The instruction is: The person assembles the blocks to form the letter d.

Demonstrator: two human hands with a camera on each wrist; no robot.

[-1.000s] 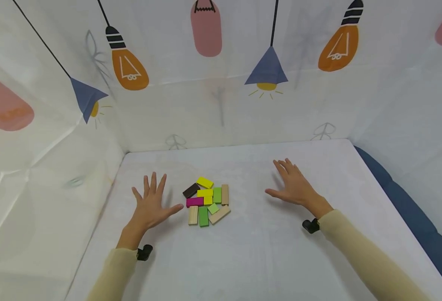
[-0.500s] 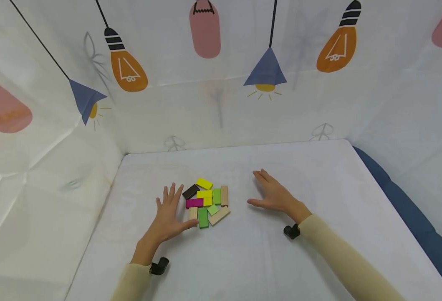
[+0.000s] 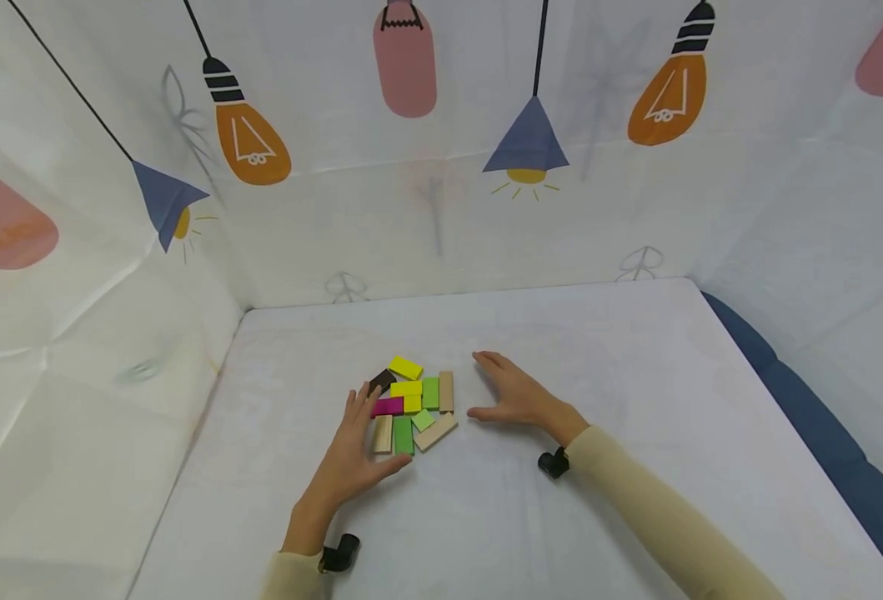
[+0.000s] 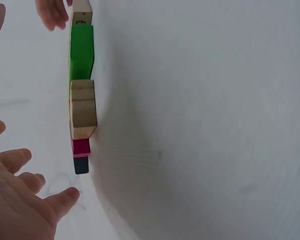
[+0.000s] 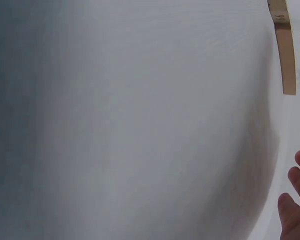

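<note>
Several small wooden blocks lie flat in a close cluster on the white table. Among them are a magenta block [image 3: 388, 406], a dark brown block [image 3: 383, 382], a green block [image 3: 403, 435] and a plain wood block [image 3: 446, 392]. My left hand [image 3: 351, 458] hovers at the cluster's left side, thumb spread toward the near edge, its fingertips partly covering the dark brown block. In the left wrist view, fingers [image 4: 62, 202] stand apart from the blocks. To the right of the cluster, my right hand [image 3: 519, 396] holds nothing, thumb and fingers parted toward the blocks.
The white table [image 3: 599, 350] meets a printed white sheet [image 3: 441, 217] at its back and left. A dark blue padded object [image 3: 809, 417] runs along the right edge. Small black cameras [image 3: 341, 552] sit at both wrists.
Both hands have moved inward toward the block cluster, the left one rightward and nearer, the right one leftward. The blocks keep their arrangement, and the head view has shifted slightly.
</note>
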